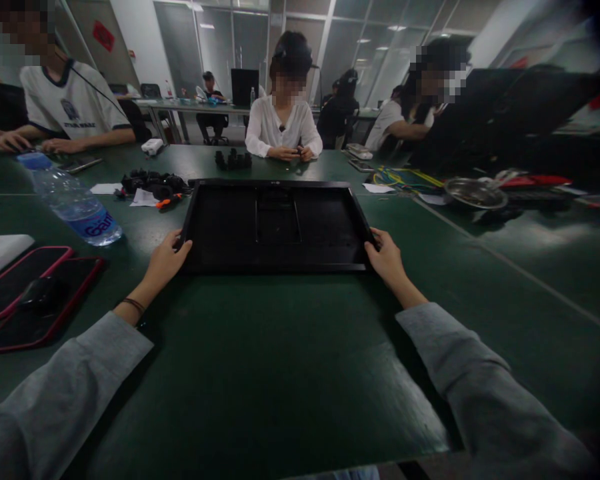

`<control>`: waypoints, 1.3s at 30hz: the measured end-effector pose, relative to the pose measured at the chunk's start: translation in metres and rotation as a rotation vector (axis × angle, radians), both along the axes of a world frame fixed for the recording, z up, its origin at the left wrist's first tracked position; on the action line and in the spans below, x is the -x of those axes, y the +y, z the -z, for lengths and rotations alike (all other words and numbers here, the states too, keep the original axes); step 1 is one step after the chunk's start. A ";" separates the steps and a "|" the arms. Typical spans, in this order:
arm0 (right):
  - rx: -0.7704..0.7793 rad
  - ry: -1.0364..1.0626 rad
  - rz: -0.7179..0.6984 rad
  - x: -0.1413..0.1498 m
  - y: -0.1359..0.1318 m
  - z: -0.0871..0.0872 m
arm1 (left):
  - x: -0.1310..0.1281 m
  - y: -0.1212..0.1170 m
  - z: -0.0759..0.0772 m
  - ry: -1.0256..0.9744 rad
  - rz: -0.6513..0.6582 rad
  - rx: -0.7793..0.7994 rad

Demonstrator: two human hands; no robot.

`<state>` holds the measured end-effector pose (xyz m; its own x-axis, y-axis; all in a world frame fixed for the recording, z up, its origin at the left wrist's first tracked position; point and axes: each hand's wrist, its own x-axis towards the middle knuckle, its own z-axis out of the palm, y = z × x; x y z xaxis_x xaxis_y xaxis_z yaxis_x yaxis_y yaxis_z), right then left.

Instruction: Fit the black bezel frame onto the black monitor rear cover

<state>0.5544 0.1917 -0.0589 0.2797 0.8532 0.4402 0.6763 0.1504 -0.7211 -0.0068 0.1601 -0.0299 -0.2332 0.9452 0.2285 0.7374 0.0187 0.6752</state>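
Observation:
A black monitor casing [220,223] with a raised rim and a rectangular recessed panel in its middle lies on the green table in front of me. A small pale logo shows on its far rim. My left hand [170,257] grips its left edge, thumb on top of the rim and the other fingers mostly hidden. On the opposite edge, my right hand [384,255] is closed in the same way. The casing looks flat on the tabletop, though I cannot tell whether its near side is slightly raised.
A water bottle [75,203] stands left, behind two red-rimmed phones [25,280] with a small black object on top. Black parts [153,183] lie beyond my left hand. A metal bowl [475,192] and coloured cables [405,177] are at right. People [284,123] sit across the table.

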 end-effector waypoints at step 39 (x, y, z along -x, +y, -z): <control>0.011 -0.007 0.009 0.001 -0.002 -0.002 | -0.002 -0.001 -0.001 0.001 -0.006 0.003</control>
